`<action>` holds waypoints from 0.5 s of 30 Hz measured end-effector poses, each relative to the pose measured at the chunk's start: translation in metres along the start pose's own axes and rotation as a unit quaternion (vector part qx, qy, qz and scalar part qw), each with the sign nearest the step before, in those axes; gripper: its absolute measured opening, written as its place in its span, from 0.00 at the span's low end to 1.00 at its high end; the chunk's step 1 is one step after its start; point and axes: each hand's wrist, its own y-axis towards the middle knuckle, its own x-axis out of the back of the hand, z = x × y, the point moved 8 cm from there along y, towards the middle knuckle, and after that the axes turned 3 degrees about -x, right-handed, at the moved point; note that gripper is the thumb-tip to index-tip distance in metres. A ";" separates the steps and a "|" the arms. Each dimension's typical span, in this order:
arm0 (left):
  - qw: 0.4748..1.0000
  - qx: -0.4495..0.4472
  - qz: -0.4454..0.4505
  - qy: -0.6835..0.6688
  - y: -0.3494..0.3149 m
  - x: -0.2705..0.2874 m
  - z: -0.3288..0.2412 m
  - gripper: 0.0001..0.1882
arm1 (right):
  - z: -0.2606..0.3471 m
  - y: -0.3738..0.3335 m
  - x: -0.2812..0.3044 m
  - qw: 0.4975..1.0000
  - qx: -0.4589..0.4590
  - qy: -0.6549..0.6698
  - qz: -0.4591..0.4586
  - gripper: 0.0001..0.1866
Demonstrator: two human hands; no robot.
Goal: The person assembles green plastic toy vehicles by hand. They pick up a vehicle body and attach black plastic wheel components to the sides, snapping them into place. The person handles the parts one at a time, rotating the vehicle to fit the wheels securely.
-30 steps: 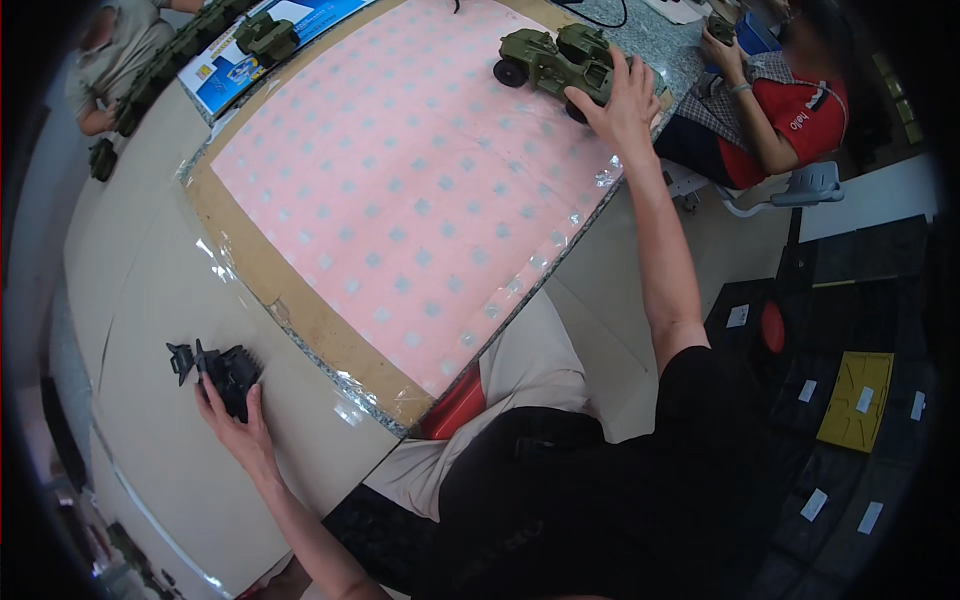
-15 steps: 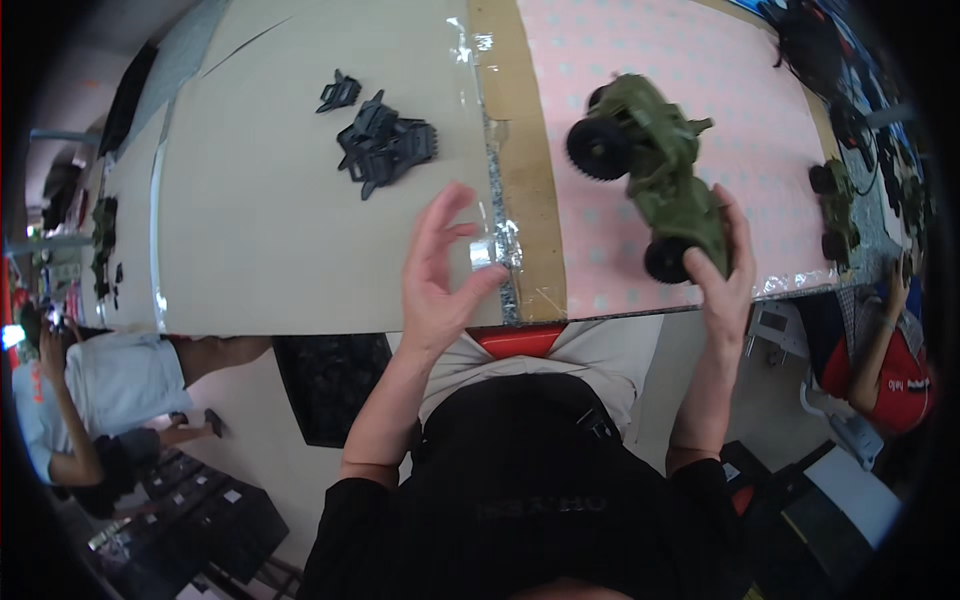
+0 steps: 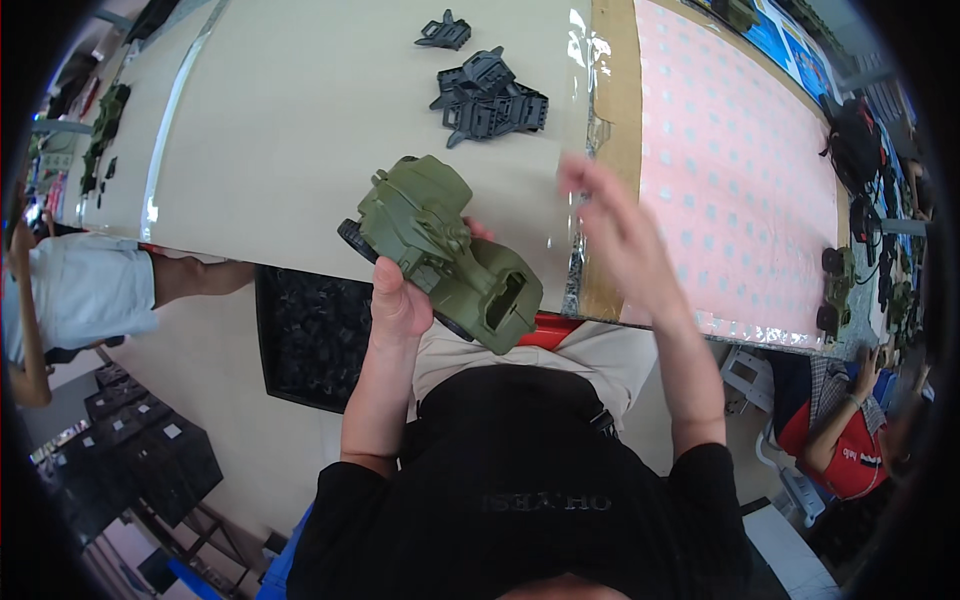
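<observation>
My left hand (image 3: pixel 400 305) grips an olive-green toy truck (image 3: pixel 415 215) around its middle, with the thumb on the near side and fingertips showing beyond it. The truck tilts over the front edge of the table, its body upward, a black wheel showing at its left and an opening in its right end. Raised near the taped seam, my right hand (image 3: pixel 625 240) is empty, its fingers stretched out and blurred. Beyond the truck lie several stacked black plastic parts (image 3: pixel 495 105), with a smaller black part (image 3: pixel 445 32) apart from them.
Pink padded sheeting (image 3: pixel 735 200) covers the right of the table (image 3: pixel 290 130). A black bin (image 3: pixel 310 340) of dark parts stands below the front edge. Another green toy vehicle (image 3: pixel 838 290) sits at far right, near a person in red (image 3: pixel 850 450). At left stands someone in white shorts (image 3: pixel 95 285).
The toy truck has passed from my right hand to my left and moved left over the beige side. My right hand has let go. The view has shifted too.
</observation>
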 end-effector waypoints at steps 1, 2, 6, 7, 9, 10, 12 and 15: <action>1.000 0.000 -0.009 0.012 -0.002 -0.002 -0.002 0.53 | 0.003 0.030 0.013 0.998 -0.018 -0.027 -0.052 0.30; 1.000 0.006 0.004 0.012 -0.003 -0.002 -0.001 0.53 | 0.001 0.062 0.020 0.995 -0.010 -0.069 -0.074 0.31; 0.999 0.022 0.024 0.016 -0.004 0.006 0.006 0.55 | -0.029 0.171 0.018 0.956 -0.052 -0.273 -0.098 0.40; 0.999 0.025 0.032 0.029 -0.005 0.007 0.006 0.55 | -0.033 0.187 0.011 0.947 -0.068 -0.303 -0.081 0.40; 0.999 0.030 0.044 -0.004 -0.004 0.004 0.006 0.52 | -0.040 0.202 0.001 0.945 -0.100 -0.311 -0.029 0.40; 0.999 0.028 0.044 0.002 -0.004 0.003 0.005 0.52 | -0.041 0.205 -0.001 0.951 -0.117 -0.287 0.005 0.40; 0.998 0.028 0.048 0.013 -0.003 0.001 0.005 0.52 | -0.043 0.207 -0.001 0.967 -0.121 -0.223 0.018 0.35; 0.996 0.039 0.078 0.001 0.001 0.000 0.009 0.53 | -0.044 0.203 0.010 0.987 -0.114 -0.110 -0.037 0.25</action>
